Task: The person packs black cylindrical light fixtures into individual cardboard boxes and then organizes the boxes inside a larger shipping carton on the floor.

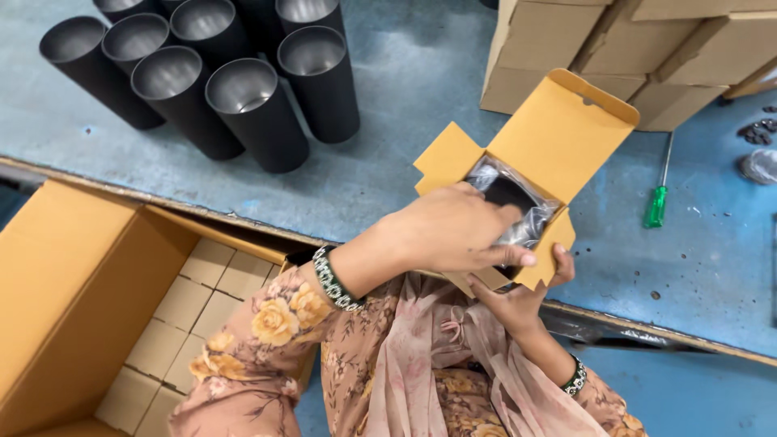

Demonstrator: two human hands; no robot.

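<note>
Under the left hand, a bagged black cup sits in the small box.

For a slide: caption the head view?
Both hands tuck a wrapped black cup into a small box.

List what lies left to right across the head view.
Large open carton of small boxes → cluster of black tumblers → left hand → small open box → green-handled screwdriver → dark small parts at the right edge.
</note>
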